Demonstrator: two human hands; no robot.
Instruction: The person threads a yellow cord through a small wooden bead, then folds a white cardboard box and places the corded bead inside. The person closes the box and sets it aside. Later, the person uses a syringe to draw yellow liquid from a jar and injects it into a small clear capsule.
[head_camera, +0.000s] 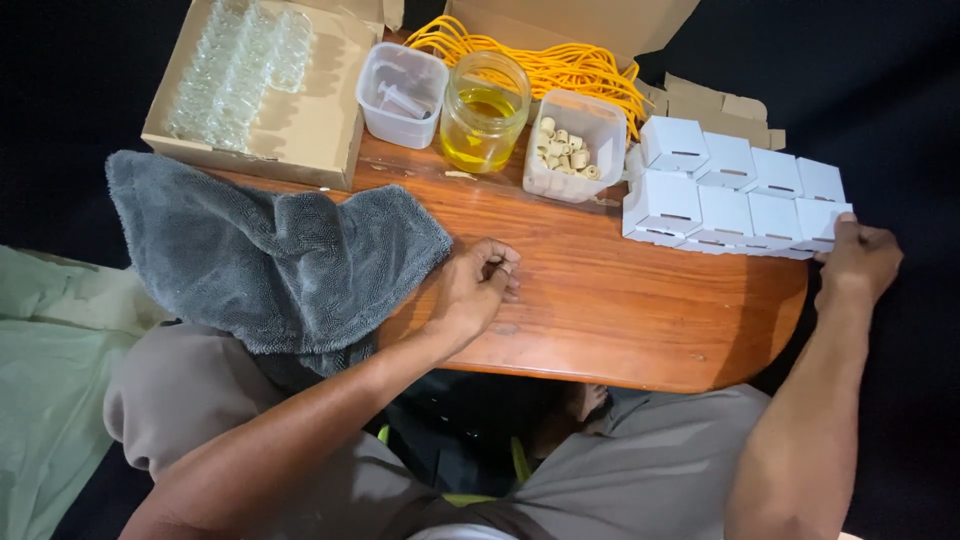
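Note:
My left hand (478, 285) rests on the wooden table (620, 300), fingers curled in, beside the edge of a grey towel (270, 255); nothing shows in it. My right hand (858, 262) is at the table's right edge, fingers on the corner of a block of several small white boxes (730, 185) set in two rows. Behind the middle of the table stand a clear tub of small beige cylinders (573, 148), a glass jar of yellow liquid (484, 100) and a clear tub with a plastic dropper part (401, 82).
An open cardboard box (300, 120) with several clear glass bottles sits at the back left. Another cardboard box at the back holds coiled yellow cord (560, 62). The floor around is dark; pale green cloth (50, 350) lies at the left.

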